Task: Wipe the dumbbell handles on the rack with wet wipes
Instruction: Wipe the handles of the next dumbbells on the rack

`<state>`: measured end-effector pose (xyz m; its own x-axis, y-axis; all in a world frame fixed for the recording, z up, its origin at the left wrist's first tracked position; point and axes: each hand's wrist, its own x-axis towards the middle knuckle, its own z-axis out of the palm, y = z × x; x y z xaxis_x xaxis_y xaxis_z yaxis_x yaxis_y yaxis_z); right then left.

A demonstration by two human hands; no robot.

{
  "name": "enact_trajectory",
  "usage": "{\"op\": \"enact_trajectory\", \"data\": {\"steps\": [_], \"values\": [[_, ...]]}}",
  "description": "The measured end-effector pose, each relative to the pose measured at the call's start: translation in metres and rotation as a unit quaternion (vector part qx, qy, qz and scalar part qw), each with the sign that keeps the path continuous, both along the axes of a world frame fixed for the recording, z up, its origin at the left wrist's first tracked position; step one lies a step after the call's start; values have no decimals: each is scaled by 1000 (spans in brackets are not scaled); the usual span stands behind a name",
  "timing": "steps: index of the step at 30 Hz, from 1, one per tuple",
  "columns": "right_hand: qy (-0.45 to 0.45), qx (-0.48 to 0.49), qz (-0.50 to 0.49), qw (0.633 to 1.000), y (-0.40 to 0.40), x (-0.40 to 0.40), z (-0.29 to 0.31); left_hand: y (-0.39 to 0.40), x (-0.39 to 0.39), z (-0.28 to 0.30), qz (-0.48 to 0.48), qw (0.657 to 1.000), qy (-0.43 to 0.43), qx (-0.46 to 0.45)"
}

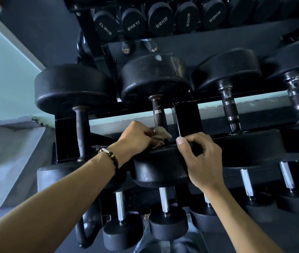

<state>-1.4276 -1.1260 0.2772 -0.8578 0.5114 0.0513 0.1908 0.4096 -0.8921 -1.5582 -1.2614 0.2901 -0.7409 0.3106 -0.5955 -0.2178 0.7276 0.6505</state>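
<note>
The wipe (160,136), crumpled and soiled brownish, was pinched in the left hand (136,138) at the near end of the second dumbbell's dark, worn handle (159,112) on the rack's middle shelf. The right hand (200,157) was curled over that dumbbell's near head (160,168). The chrome handles (229,110) further right appeared still to be wiped.

Matt black rubber dumbbell heads (155,79), dull knurled metal handle (159,112), crumpled wipe (160,136).
</note>
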Motion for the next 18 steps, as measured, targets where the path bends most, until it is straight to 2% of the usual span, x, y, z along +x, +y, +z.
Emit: {"op": "enact_trajectory", "data": {"steps": [3,7,12,16,18], "values": [[-6,1,-4,1000,0,1,0,2,3,2,4,1000,-20,-6],[-9,-4,-6,1000,-1,2,0,9,-6,-4,149,987,31,49],[-8,-10,-5,1000,-1,1,1,7,3,0,33,999,-20,-10],[-11,-9,-5,1000,-1,1,2,15,-6,4,155,986,13,54],[-14,-11,-6,1000,-1,1,1,16,-9,2,148,986,5,72]]}}
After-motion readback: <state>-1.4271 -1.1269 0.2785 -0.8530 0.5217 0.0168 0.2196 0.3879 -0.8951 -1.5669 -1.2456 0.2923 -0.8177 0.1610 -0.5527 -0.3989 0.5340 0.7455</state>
